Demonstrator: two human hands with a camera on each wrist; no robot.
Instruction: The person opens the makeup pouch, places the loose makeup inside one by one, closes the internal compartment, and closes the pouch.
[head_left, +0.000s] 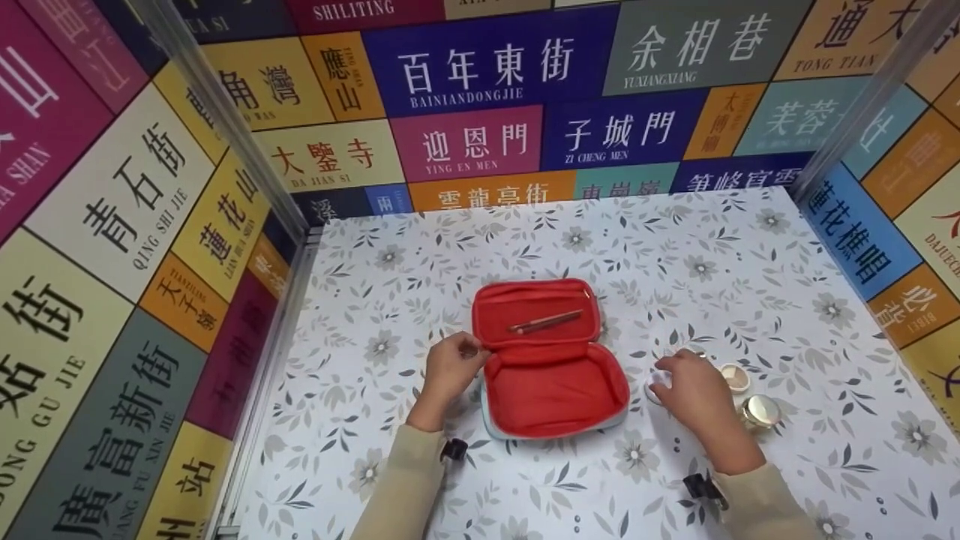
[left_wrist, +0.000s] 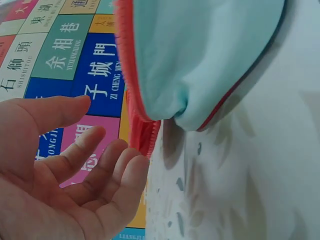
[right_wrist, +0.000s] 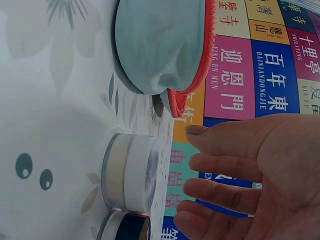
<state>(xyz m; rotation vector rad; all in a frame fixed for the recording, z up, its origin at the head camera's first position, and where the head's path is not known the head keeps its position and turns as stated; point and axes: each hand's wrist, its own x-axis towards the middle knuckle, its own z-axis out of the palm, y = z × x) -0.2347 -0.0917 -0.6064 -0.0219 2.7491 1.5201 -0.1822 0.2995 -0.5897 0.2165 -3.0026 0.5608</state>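
Observation:
A zip pouch (head_left: 555, 394) with red lining and a pale blue outside lies unzipped, its lid folded back. Two slim brush-like sticks (head_left: 546, 322) rest inside the lid. Beside the pouch's left edge, near the hinge, my left hand (head_left: 454, 371) has its fingers loosely bent and holds nothing. To the right of the pouch, my right hand (head_left: 694, 390) hovers over a round white-lidded jar (right_wrist: 132, 172), partly hidden by the hand in the head view. In the right wrist view its fingers are spread loosely above the jar, with nothing in them.
Right of my right hand stand a small round pot (head_left: 735, 379) with a pale top and a jar with a shiny gold lid (head_left: 761, 411). A flower-patterned cloth (head_left: 450, 277) covers the table. Panels (head_left: 465, 142) with street names wall in the back and sides.

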